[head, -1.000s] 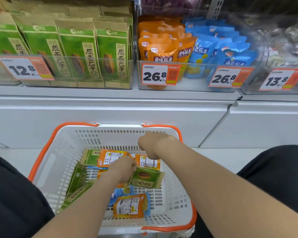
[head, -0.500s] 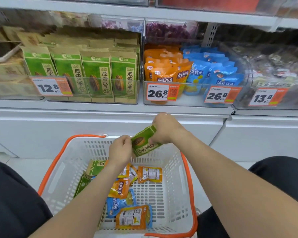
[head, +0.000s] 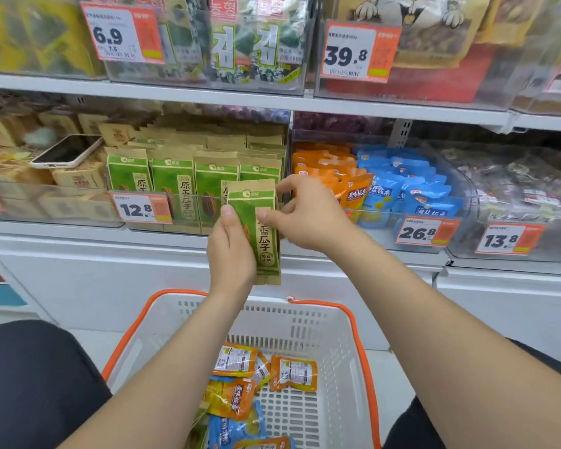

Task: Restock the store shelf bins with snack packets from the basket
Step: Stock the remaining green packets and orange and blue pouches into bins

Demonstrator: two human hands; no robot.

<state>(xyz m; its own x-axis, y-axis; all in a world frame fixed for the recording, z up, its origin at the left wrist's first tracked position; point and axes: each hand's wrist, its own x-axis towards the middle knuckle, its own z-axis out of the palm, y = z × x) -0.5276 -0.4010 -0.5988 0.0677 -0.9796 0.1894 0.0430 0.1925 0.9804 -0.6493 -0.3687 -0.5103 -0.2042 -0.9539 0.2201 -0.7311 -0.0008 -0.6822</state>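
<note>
L hand point(head: 230, 252) wrapped round the green packet point(head: 261, 222), upright, just in front of the 12.8 bin point(head: 195, 196) at 12 o'clock. R hand point(head: 308, 215) pinching its edge I think, fingers partly hidden. Basket point(head: 357, 335) at 6 w/ orange packets point(head: 293, 372).

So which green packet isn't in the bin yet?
The green packet that the left hand and right hand hold before the bin; the others stand inside it.

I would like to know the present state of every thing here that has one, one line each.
green packet: upright, held in both hands before the shelf.
left hand: grips the packet's lower left side.
right hand: pinches its upper right edge.
basket: holds orange packets and blue packets.
phone: lying flat on tan packets, screen dark.
</note>
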